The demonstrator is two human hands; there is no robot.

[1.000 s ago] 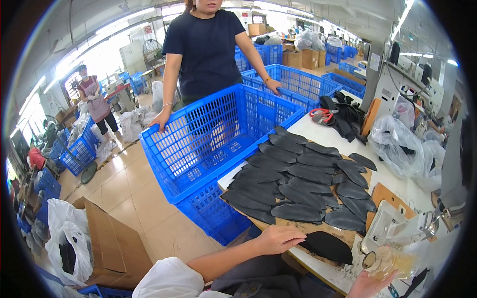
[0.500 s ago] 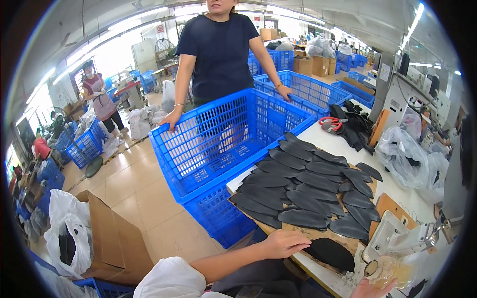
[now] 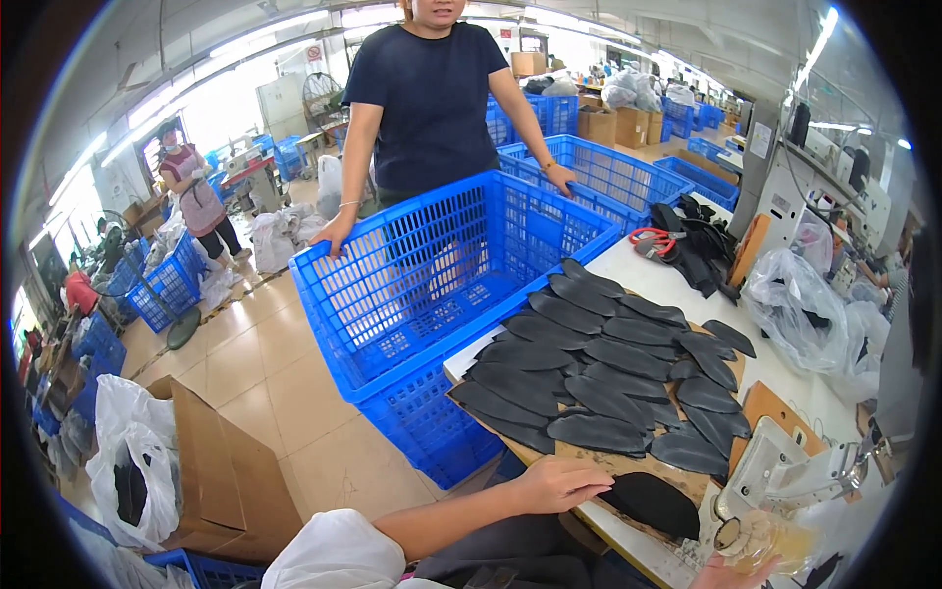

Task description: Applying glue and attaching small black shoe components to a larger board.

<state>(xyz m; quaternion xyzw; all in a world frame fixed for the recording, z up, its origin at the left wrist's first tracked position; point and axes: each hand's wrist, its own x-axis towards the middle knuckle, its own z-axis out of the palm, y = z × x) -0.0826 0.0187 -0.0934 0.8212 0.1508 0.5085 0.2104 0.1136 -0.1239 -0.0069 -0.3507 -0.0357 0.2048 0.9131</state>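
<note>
Insole [image 3: 650, 503] under left hand [image 3: 559, 484] lies flat, crosswise.

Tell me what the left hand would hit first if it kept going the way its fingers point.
The left hand points right along the table edge. First in line is the single black oval piece lying right at its fingertips; whether they touch already is unclear. Beyond it stands the white machine.

We see a large blue plastic crate [image 3: 432, 294] against the table's [image 3: 785, 368] left edge, a person in a dark shirt [image 3: 432, 98] gripping its far rim. Red-handled scissors [image 3: 650, 241] lie near the table's far edge, a clear plastic bag [image 3: 800, 309] toward its right edge.
</note>
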